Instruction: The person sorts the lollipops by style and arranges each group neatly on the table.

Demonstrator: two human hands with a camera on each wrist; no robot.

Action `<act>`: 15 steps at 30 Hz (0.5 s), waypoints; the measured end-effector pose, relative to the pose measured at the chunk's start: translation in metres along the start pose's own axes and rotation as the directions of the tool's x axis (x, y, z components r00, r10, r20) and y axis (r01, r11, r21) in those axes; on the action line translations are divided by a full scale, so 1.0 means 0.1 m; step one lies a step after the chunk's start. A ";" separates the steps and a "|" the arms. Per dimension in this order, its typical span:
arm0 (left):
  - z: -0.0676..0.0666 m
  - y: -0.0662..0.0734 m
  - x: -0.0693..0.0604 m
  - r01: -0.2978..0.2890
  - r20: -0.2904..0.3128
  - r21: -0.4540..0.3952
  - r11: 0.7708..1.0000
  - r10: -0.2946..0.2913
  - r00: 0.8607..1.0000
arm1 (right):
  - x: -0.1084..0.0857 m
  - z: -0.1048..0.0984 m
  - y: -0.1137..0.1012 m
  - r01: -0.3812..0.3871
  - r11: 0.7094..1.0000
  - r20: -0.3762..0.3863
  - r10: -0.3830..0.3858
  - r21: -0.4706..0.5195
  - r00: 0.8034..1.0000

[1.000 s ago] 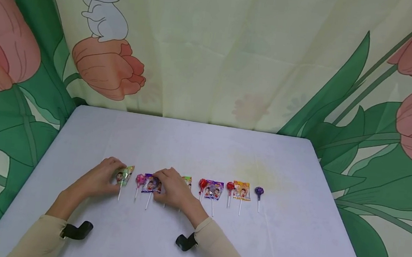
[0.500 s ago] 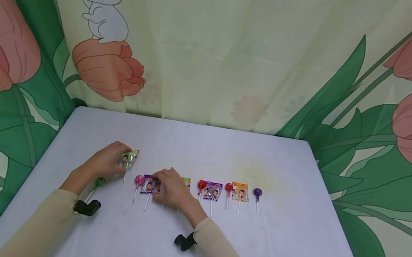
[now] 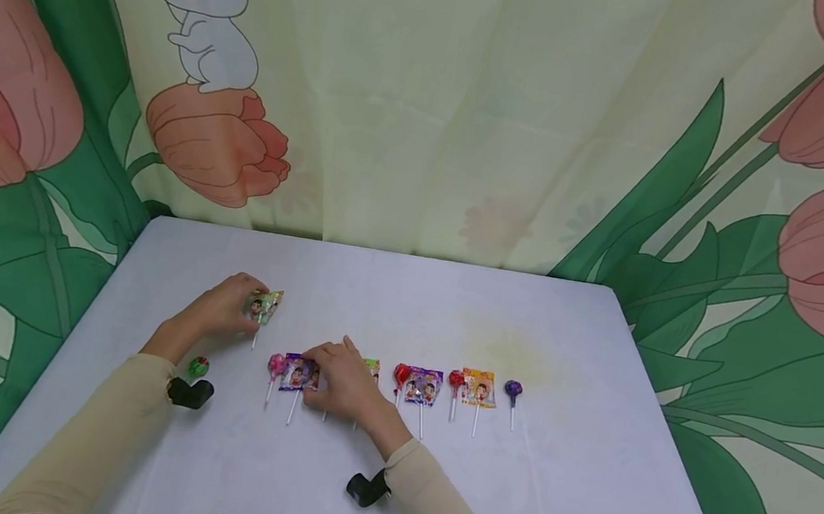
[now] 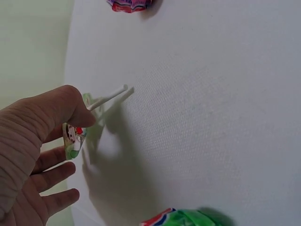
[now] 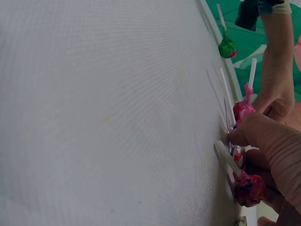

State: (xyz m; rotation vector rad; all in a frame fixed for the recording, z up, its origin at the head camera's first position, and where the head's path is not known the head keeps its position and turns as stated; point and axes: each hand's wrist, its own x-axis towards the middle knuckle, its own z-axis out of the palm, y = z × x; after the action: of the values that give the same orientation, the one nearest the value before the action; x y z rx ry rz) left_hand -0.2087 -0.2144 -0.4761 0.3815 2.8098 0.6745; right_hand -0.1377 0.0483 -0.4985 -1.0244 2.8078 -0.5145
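Note:
Above the table at the left, my left hand (image 3: 220, 308) pinches a flat lollipop in a clear green printed wrapper (image 3: 268, 306); its white stick juts out past the thumb in the left wrist view. A round green lollipop (image 3: 198, 367) lies below that wrist. My right hand (image 3: 348, 382) is in the row of lollipops, thumb and fingers pinching the edge of a flat purple-wrapped lollipop (image 3: 297, 372). To its left lies a round pink lollipop (image 3: 277, 364). A round red-pink one (image 5: 250, 189) is beside the right fingers in the right wrist view. The right hand partly covers a green-wrapped one (image 3: 373, 367).
Rightward the row continues with a red lollipop (image 3: 401, 373), a purple-wrapped one (image 3: 424, 386), another red one (image 3: 456, 379), an orange-wrapped one (image 3: 479, 389) and a dark purple one (image 3: 514, 389). The white table (image 3: 585, 476) ends at a printed curtain (image 3: 411, 123).
My left hand has lifted the green-wrapped lollipop and carried it toward the table's far side, uncovering the round green lollipop. The right hand has stayed at the purple-wrapped lollipop.

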 end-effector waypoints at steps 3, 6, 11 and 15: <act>0.00 -0.02 0.03 -0.004 0.004 0.001 1.000 0.004 1.000 | 0.00 -0.01 0.00 -0.004 1.000 0.002 0.004 0.002 1.000; -0.01 -0.04 0.06 -0.002 0.008 -0.001 1.000 0.002 1.000 | 0.00 0.00 0.00 -0.004 1.000 -0.001 0.004 -0.006 1.000; -0.01 -0.05 0.10 -0.006 0.013 -0.018 1.000 0.006 1.000 | 0.00 0.03 0.00 -0.015 1.000 -0.003 0.015 -0.013 1.000; 0.00 -0.08 0.13 -0.029 0.011 -0.026 0.999 0.029 1.000 | 0.00 0.04 0.00 -0.025 1.000 0.002 0.025 -0.014 1.000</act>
State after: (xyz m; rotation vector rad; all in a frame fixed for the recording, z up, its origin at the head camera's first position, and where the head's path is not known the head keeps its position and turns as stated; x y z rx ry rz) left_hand -0.2227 -0.2172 -0.4816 0.4204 2.7873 0.7115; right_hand -0.1364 0.0475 -0.5019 -0.9898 2.8219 -0.4916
